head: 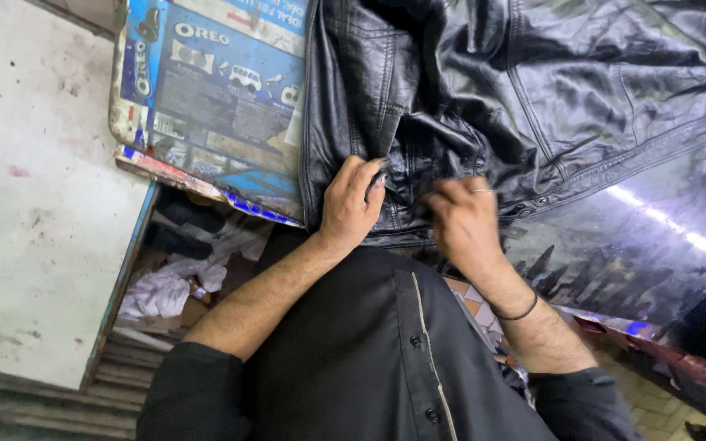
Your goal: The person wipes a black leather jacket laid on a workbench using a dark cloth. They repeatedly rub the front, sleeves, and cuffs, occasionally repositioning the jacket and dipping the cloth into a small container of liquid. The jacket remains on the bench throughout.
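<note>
Leather fills most of the upper right: a black jacket (533, 90) lies spread and rumpled over a glossy dark counter (655, 245), its shiny folds running off the top and right edges, its hem and seams hanging toward the person at the counter's near edge. Left of the jacket, and partly under its edge, sits a flattened blue printed cardboard box (214, 90), worn at the corners, resting on the counter's left end. Further left is a pale, stained concrete floor (42, 204), and below the box's edge a dim gap holds crumpled white cloth or paper (157, 290); what else lies in there is too dark to tell.

The person's black buttoned shirt (369, 351) takes up the bottom middle, sleeves pushed up to the elbows.

The left hand (347, 204) rests on the jacket's lower edge, fingers curled and pinching a fold of leather near a seam, with the thumb pressed against the material. The right hand (463, 216) is just beside it, blurred, fingers bent and closed on the same stretch of hem; exactly what it pinches I cannot tell. A thin ring (481, 190) shows on one right finger, and a dark band (520, 312) circles the right wrist.
</note>
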